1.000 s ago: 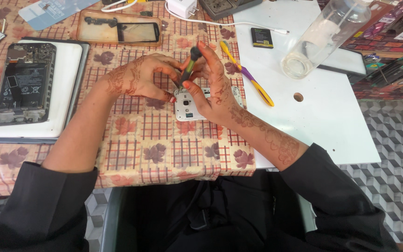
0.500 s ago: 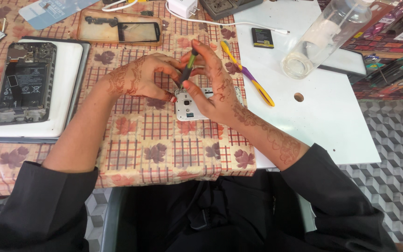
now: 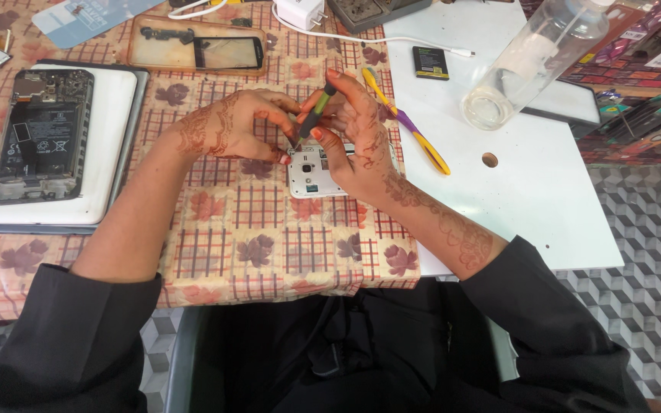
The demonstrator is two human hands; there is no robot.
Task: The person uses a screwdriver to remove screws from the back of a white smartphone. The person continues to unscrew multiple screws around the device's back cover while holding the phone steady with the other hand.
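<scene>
**White phone shell under two hands on a checked cloth**

White and opened at the back, the small phone (image 3: 314,173) lies flat on the checked leaf-print cloth (image 3: 254,252), about midway across the table and a little toward its far side. The left hand (image 3: 227,128) curls over the phone's far left corner, fingers bent and drawn together, fingertips touching the shell's edge. The right hand (image 3: 353,134) covers the phone's right side and pinches a slim green-and-black screwdriver (image 3: 311,115) between thumb and fingers; the tool slants down to the left, its tip at the phone's far edge between the two hands.

Just right of the right hand, a yellow-and-purple tool (image 3: 407,122) lies slantwise across the cloth's right border onto the white board (image 3: 529,199). That board has bare room on its near half, with a small round hole (image 3: 490,160) in it. A clear plastic bottle (image 3: 533,65) lies tilted at the far right, and a small black battery (image 3: 431,63) sits far of the yellow tool.

To the left, well apart from the hands, an opened dark phone (image 3: 40,134) rests on a white tray (image 3: 112,138). At the far edge lies a phone frame with a dark screen (image 3: 200,52). Near the phone, the cloth lies bare down to the table's near edge.
</scene>
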